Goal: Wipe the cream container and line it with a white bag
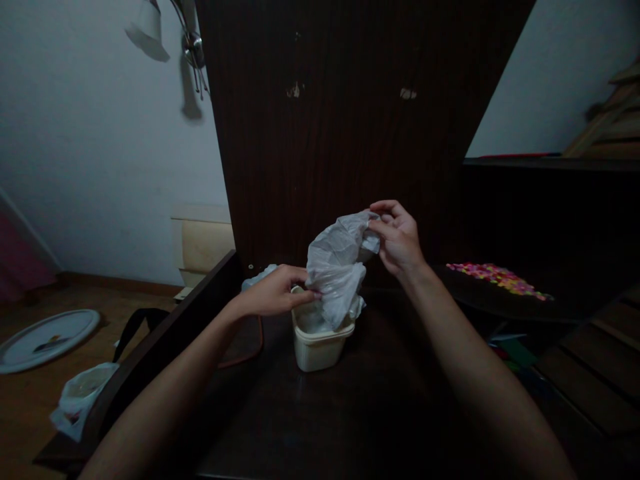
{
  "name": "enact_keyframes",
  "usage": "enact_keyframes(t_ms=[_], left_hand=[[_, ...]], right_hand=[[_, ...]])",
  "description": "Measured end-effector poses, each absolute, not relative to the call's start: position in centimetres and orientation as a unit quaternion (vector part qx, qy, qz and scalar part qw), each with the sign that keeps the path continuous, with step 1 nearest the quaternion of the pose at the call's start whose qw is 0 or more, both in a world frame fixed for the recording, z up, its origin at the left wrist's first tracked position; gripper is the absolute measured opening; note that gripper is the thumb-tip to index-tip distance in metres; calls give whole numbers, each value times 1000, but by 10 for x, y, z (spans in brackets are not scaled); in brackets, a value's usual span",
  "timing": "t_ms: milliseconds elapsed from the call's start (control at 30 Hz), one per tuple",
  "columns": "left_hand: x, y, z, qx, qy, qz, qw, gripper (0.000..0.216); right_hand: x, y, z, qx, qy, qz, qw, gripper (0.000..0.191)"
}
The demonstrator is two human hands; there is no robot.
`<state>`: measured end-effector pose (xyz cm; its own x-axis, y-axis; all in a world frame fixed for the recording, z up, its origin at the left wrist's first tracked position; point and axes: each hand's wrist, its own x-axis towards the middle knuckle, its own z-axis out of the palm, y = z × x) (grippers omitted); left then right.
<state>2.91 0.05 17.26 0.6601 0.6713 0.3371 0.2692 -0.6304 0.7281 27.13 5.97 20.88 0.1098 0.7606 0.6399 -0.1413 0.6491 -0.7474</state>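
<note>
A thin whitish plastic bag [336,257] is stretched between my hands, its lower end reaching into a cream plastic bin [320,352]. The small bin stands upright on the dark wooden surface. My right hand [399,239] pinches the bag's upper right end between thumb and fingers, above and to the right of the bin. Over the bin's left rim, my left hand [275,291] grips the bag's left edge between thumb and fingers. Part of the bin's opening is hidden by the bag and my left hand.
Behind the bin rises a dark wooden panel [345,147]. A low dark board [165,347] borders the left side. Pink and yellow beads or flowers [500,279] lie at right. A white bag [85,397] and round white lid-like disc [50,340] are at far left.
</note>
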Motion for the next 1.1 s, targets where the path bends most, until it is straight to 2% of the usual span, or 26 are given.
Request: enact_keyframes(t_ms=[67,233,300,400,500,667,867,933,1033,1100], left_hand=[[30,6,171,814,285,373,343,17],[26,25,181,558,242,633,479,8],[24,29,189,489,238,682,488,7],[22,30,198,457,264,724,445,11],[21,23,207,477,280,730,401,15],[10,-1,223,577,264,662,399,14],[-5,-31,233,686,263,522,433,47],[-2,-35,233,679,235,543,434,50],[11,-33,233,659,171,597,424,42],[21,-29,231,663,146,609,410,38]], right_hand=[[272,59,207,-263,-590,312,697,30],[280,61,205,-284,-613,243,696,27],[282,64,204,-305,-631,205,684,25],[283,68,199,-339,-657,137,659,17],[282,71,194,-368,-666,93,643,13],[286,75,188,-405,-661,75,627,13],[296,79,180,-429,-619,170,635,18],[297,80,178,-431,-600,228,634,25],[292,75,179,-402,-593,255,649,36],[285,65,182,-369,-604,255,659,34]])
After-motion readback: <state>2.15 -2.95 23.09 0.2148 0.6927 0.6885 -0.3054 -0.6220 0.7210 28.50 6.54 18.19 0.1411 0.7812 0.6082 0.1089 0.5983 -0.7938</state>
